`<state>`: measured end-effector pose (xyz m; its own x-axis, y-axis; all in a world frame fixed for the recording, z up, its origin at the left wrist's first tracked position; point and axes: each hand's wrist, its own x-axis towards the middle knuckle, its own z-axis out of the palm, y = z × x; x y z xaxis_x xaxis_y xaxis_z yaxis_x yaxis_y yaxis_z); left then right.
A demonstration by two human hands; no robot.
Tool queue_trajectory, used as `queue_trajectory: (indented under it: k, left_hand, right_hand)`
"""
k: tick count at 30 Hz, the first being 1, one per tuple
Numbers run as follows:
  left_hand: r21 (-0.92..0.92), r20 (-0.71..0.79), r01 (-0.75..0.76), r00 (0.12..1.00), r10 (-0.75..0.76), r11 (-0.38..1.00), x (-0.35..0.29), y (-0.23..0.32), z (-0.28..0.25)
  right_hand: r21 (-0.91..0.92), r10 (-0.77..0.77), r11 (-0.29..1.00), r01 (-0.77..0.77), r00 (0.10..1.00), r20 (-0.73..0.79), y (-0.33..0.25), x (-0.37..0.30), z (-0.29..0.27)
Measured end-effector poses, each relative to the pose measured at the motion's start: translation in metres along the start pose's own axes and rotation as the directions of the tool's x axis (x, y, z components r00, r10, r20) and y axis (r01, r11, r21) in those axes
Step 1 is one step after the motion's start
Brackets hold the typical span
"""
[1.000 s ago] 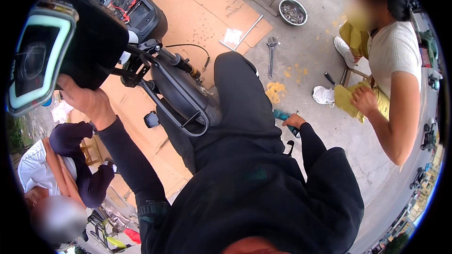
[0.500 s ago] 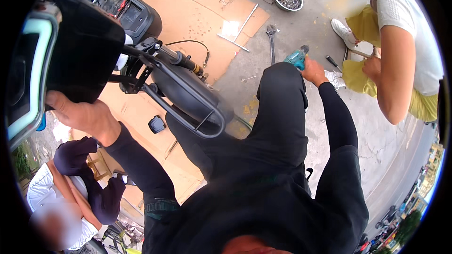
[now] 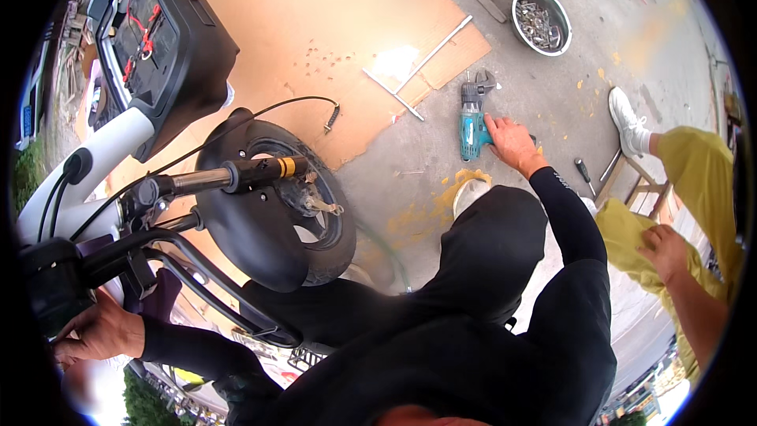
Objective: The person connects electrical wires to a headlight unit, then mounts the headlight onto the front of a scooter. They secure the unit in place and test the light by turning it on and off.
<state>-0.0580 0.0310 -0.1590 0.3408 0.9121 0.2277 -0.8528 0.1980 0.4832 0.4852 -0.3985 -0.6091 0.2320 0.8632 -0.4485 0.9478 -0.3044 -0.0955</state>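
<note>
My right hand [image 3: 514, 144] is closed around a teal and black cordless drill [image 3: 471, 136], low over the concrete beyond my right knee. The drill's front end overlaps the jaw of an adjustable wrench [image 3: 490, 79]. At the left edge my left hand [image 3: 104, 330] grips a black part of an electric scooter's front end [image 3: 51, 284]; its fingertips are partly hidden. The scooter's front wheel [image 3: 341, 217] shows its side, under a black fender [image 3: 244, 225]. A fork leg with a gold band [image 3: 264, 171] runs to its hub. A loose black cable [image 3: 260, 106] arches above the wheel.
Flattened cardboard [image 3: 315, 16] covers the ground ahead, with a metal T-shaped tool [image 3: 430, 63] on it. A metal bowl of small parts [image 3: 540, 24] stands beyond. At right are a screwdriver [image 3: 584, 173] and a seated person in yellow-green trousers [image 3: 694, 166]. An open black housing [image 3: 197, 47] shows red wires.
My right hand has carried the drill forward from my knee to beside the wrench. The scooter's front end has swung and tilted, exposing the wheel's side; my left hand has moved lower in view with it.
</note>
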Motion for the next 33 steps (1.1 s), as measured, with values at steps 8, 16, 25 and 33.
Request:
queue_trajectory:
  k: [8, 16, 25, 33]
  left_hand:
    - [0.878, 0.037, -0.373, 0.677, 0.735, 0.299, 0.002, -0.131, 0.057]
    - [0.913, 0.001, -0.306, 0.664, 0.748, 0.271, -0.012, -0.112, 0.054]
    - [0.799, -0.107, -0.288, 0.796, 0.595, 0.529, -0.020, -0.083, 0.045]
    - [0.784, -0.161, -0.217, 0.834, 0.528, 0.582, -0.027, -0.071, 0.041]
  right_hand:
    - [0.360, 0.047, 0.928, 0.092, 0.933, -0.358, -0.070, 0.202, -0.105]
    - [0.261, -0.162, 0.940, 0.218, 0.962, -0.220, -0.071, 0.251, -0.037]
    - [0.660, 0.562, 0.716, -0.227, 0.748, -0.352, 0.062, 0.199, -0.082]
    - [0.203, -0.079, 0.977, 0.064, 0.995, 0.068, 0.009, 0.005, 0.026]
